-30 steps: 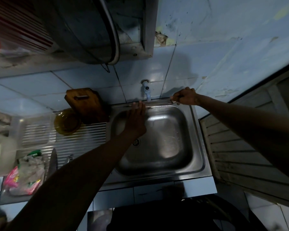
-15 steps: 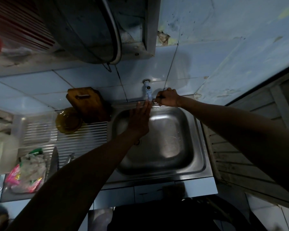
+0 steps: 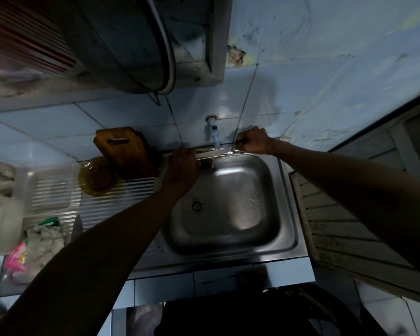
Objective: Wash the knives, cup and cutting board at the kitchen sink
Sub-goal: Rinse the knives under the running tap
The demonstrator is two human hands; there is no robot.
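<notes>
Both hands sit at the stainless-steel sink basin (image 3: 230,209) back rim: right hand (image 3: 252,140) grips a long knife (image 3: 214,152), left hand (image 3: 182,166) curls over its blade. Pale plastic tap (image 3: 214,134) stands between them; brown wooden cutting board (image 3: 126,154) leans left of the basin.

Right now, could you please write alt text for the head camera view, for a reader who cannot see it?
Two bare arms reach over a steel sink: the right hand grips a knife under the wall tap, and the left hand touches its blade. A wooden cutting board and an amber glass bowl stand on the drainboard.
</notes>
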